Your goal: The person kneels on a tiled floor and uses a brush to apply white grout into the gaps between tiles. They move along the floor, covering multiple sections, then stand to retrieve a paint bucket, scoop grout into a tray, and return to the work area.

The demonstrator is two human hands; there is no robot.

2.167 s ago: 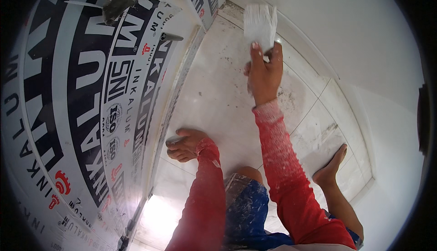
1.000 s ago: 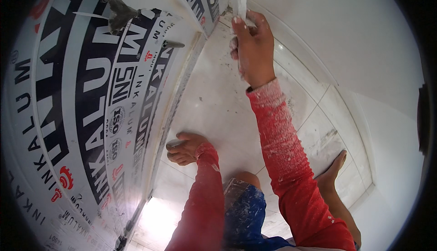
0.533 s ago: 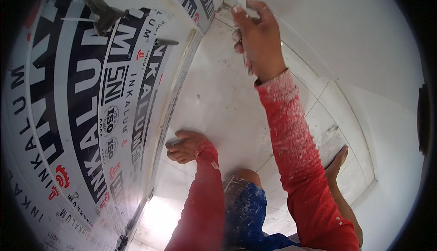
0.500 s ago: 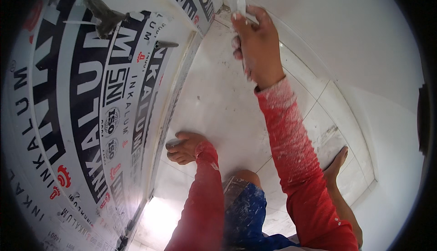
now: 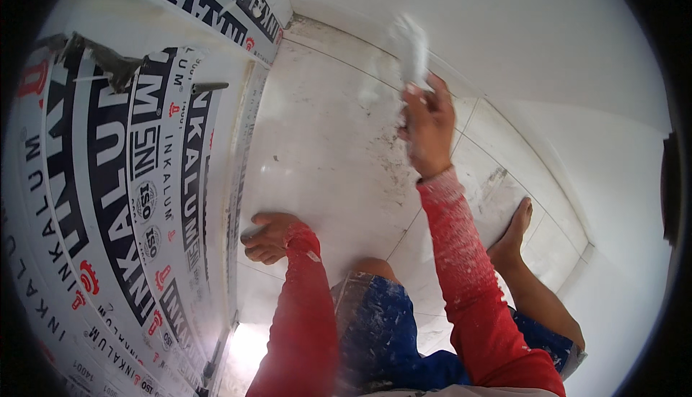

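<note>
My right hand is raised over the tiled floor, its fingers closed on a white, blade-like tool. Motion smears the tool, so its exact kind does not show. White powder or paste marks the fingers and the red sleeve. Lower and to the left, my left hand is beside the edge of the film-covered frame, low near the floor. Its fingers are curled, and what they hold, if anything, is hidden.
Printed protective film covers the panel on the left, with a torn dark flap and a small dark handle-like piece sticking out. White walls close in on the right. Dirty smudges mark the floor tiles. My bare foot stands at right.
My right hand and the tool have come down and nearer, away from the far corner. The view has shifted, so the panel sits further left. My left hand keeps its curled pose.
</note>
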